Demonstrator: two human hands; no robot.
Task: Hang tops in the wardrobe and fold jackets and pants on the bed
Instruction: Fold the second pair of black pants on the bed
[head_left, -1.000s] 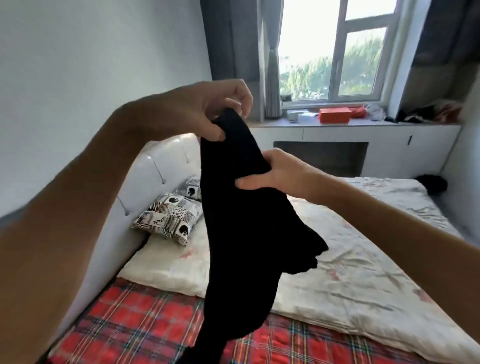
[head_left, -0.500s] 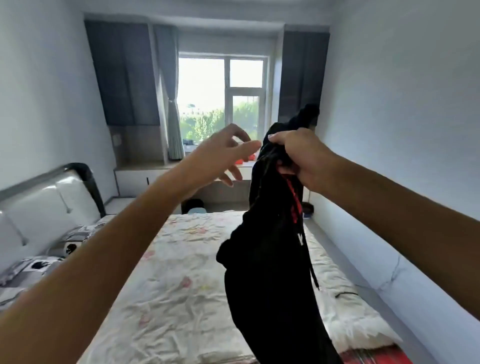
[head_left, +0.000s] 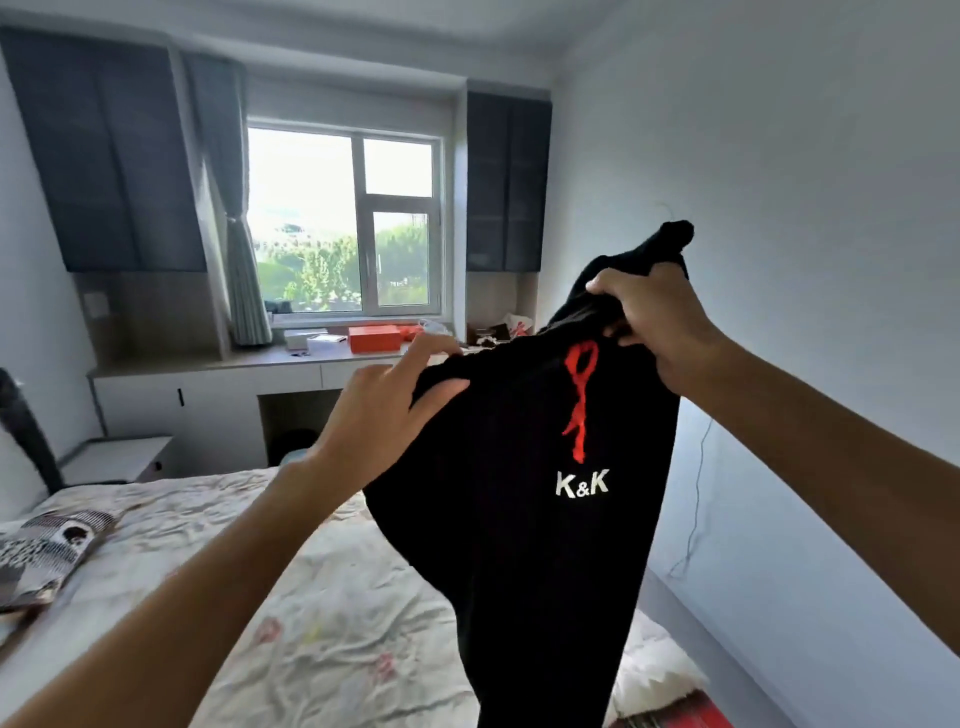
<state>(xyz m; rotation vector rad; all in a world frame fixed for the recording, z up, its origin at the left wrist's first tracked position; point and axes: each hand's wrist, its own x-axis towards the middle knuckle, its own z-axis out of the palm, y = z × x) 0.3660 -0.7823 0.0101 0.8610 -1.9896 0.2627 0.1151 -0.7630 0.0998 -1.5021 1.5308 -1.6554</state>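
Note:
A pair of black pants (head_left: 524, 519) with a red drawstring and white "K&K" lettering hangs in the air in front of me, over the bed (head_left: 311, 597). My left hand (head_left: 384, 410) pinches the waistband at its left end, thumb in front. My right hand (head_left: 660, 322) grips the waistband's right end, held higher, with a bunch of cloth sticking up above the fist. The waistband stretches between both hands and the legs drop below the frame's lower edge.
The bed has a crumpled floral sheet, a patterned pillow (head_left: 47, 551) at the left and a red plaid blanket (head_left: 675, 717) at the lower right. A desk (head_left: 218, 384) with an orange box (head_left: 374, 338) runs under the window. A bedside table (head_left: 119, 457) stands left; a white wall lies right.
My left hand, free half a second ago, now pinches the waistband. The pants have been spread out between both hands, showing the lettering. My view shifted slightly left.

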